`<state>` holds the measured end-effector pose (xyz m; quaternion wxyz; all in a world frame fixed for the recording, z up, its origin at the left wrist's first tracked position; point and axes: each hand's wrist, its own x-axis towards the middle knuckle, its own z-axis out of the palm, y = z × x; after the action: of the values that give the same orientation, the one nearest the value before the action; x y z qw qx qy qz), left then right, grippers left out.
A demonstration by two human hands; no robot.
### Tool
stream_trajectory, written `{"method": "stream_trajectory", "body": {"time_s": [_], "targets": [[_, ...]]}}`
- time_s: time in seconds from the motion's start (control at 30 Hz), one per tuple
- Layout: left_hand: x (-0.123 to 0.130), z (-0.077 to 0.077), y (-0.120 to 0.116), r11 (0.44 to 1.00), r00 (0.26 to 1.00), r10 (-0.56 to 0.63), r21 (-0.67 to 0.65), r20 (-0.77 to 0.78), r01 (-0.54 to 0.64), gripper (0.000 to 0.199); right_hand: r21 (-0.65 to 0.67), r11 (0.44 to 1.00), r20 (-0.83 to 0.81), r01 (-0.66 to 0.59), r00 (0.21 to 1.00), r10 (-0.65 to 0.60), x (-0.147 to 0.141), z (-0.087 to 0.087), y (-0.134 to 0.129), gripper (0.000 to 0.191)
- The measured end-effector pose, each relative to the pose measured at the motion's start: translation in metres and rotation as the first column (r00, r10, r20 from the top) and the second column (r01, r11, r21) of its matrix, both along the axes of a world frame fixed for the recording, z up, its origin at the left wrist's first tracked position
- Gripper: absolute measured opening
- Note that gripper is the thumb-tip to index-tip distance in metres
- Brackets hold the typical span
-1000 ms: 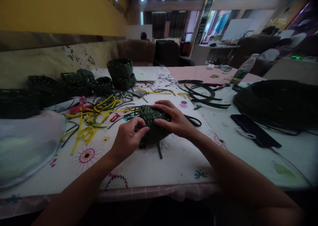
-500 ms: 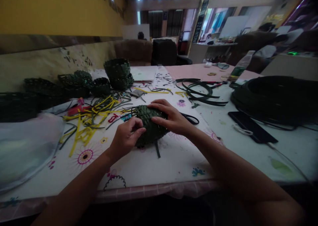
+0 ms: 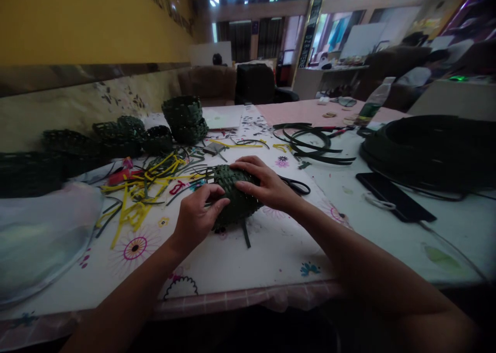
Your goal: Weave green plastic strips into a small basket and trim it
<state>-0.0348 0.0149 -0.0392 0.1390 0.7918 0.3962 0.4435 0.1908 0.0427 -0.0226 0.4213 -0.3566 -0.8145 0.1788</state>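
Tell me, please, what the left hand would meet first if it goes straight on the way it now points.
The left hand would meet the woven dark green basket first: its fingertips already seem to touch the basket's side, though depth is hard to judge here.

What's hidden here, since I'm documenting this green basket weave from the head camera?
In the head view:
- Woven green basket: underside hidden against the table.
- Weave beneath the left hand and right hand: covered by them.
- Scissors: blades hidden by the right hand.
- Coil of dark strip: cut off by the right edge.
- Phone: screen too dark to read.
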Motion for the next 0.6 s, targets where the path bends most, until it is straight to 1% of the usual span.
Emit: {"method": "stream_trajectory", "body": {"time_s": [0.1, 0.17, 0.23, 0.37, 0.5, 0.57, 0.6], "targets": [[0.002, 0.007, -0.004, 0.998, 0.993, 0.051, 0.036, -0.102, -0.048, 0.006, 0.011, 1.0, 0.002, 0.012, 1.0, -0.012, -0.002, -0.001, 0.0, 0.042], [0.002, 0.011, -0.004, 0.999, 0.989, 0.037, 0.036, -0.145, -0.033, 0.007, 0.01, 1.0, 0.005, 0.009, 1.0, -0.009, -0.002, -0.002, 0.0, 0.042], [0.0, 0.012, -0.004, 1.0, 0.989, -0.005, -0.006, -0.15, 0.004, 0.008, 0.005, 1.0, 0.008, -0.001, 1.0, 0.001, -0.002, -0.001, 0.0, 0.042], [-0.006, 0.009, 0.002, 0.984, 0.991, -0.105, -0.15, -0.083, 0.091, 0.011, -0.003, 0.999, 0.008, -0.043, 0.999, 0.043, 0.0, 0.0, 0.002, 0.043], [-0.012, 0.005, 0.011, 0.929, 0.969, -0.242, -0.275, 0.054, 0.247, 0.017, -0.02, 0.999, -0.002, -0.046, 0.999, 0.046, 0.002, 0.0, 0.003, 0.041], [-0.013, 0.004, 0.013, 0.908, 0.957, -0.269, -0.302, 0.112, 0.291, 0.019, -0.024, 0.999, -0.009, -0.027, 1.0, 0.027, 0.002, 0.0, 0.002, 0.04], [-0.013, 0.003, 0.013, 0.909, 0.957, -0.262, -0.3, 0.125, 0.288, 0.019, -0.021, 1.0, -0.016, -0.018, 1.0, 0.017, 0.001, -0.001, 0.002, 0.039]]}}
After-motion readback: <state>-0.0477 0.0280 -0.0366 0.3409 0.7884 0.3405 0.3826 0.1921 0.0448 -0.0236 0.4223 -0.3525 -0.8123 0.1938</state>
